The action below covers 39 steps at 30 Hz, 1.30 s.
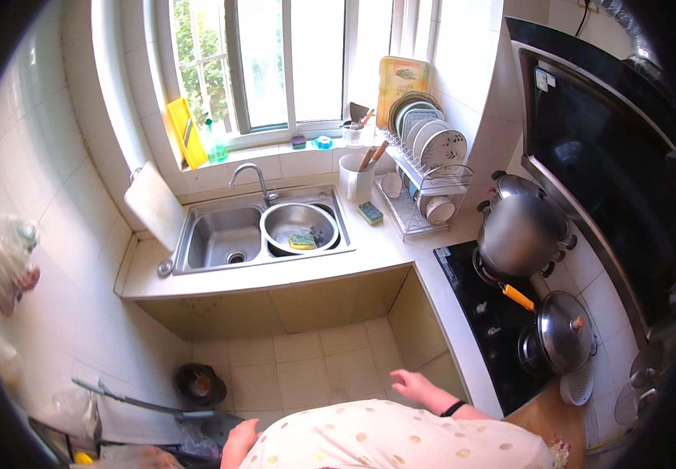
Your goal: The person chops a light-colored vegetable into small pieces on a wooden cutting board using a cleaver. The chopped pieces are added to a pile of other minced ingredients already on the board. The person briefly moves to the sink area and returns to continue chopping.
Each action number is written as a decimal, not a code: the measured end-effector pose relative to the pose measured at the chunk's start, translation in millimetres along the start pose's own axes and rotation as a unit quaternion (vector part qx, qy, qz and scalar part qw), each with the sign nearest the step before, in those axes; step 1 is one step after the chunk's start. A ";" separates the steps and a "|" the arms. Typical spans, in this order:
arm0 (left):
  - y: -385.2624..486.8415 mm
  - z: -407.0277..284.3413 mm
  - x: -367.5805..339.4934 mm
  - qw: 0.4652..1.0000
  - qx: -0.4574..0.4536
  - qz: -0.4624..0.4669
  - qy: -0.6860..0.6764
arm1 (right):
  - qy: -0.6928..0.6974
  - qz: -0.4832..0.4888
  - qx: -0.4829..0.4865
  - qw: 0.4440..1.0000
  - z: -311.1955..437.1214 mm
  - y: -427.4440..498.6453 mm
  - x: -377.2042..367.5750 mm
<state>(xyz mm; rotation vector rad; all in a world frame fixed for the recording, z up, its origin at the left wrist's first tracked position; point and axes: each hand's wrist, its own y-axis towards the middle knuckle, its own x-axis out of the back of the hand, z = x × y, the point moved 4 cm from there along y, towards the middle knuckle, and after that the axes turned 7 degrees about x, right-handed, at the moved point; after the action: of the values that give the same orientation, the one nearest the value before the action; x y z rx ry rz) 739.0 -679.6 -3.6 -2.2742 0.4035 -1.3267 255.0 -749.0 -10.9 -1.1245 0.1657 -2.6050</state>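
My right hand (411,386) hangs over the floor beside the counter's front edge, its fingers loosely apart and nothing in them. A black band circles that wrist. My left hand (239,441) is low at my side, partly hidden by my dotted top (367,437); its finger positions are unclear. Ahead is a double-bowl steel sink (221,234) with a faucet (250,170). A steel basin (282,218) sits in its right bowl, holding a yellow-green sponge (302,242). Another sponge (370,213) rests on the countertop (385,249).
A dish rack (423,182) with plates and bowls stands right of the sink. The black gas stove (467,287) bears a wok (519,234) and a lidded pan (563,331). A white cutting board (153,205) leans left. A waste bin (200,384) is on the floor.
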 end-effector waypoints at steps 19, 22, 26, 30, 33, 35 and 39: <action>274.9 -122.2 254.5 0.930 -0.264 -0.244 -0.075 | 0.258 -0.220 0.029 0.940 69.0 458.6 244.4; 318.2 -136.9 294.8 0.924 -0.268 -0.255 -0.099 | 0.295 -0.278 0.022 0.914 74.7 498.5 299.5; 354.2 -146.7 318.5 0.925 -0.289 -0.239 -0.065 | 0.070 -0.359 -0.008 0.931 71.3 547.8 352.7; 378.5 -151.3 319.4 0.932 -0.281 -0.222 -0.054 | -0.099 -0.398 0.013 0.912 56.8 597.5 385.7; 386.7 -156.5 307.9 0.942 -0.249 -0.219 -0.058 | -0.008 -0.380 0.042 0.924 46.7 628.2 396.6; 389.3 -162.9 298.3 0.944 -0.235 -0.219 -0.071 | 0.049 -0.352 -0.007 0.935 44.5 641.3 400.1; 397.7 -178.6 281.7 0.955 -0.240 -0.155 -0.075 | 0.017 -0.396 0.043 0.917 70.6 656.6 407.2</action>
<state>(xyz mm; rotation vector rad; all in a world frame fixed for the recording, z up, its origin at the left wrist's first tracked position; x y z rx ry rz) 714.7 -1193.5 65.0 -2.9245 0.3545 -1.2910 189.7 -1499.6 174.2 -1.3079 -0.5033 -3.2706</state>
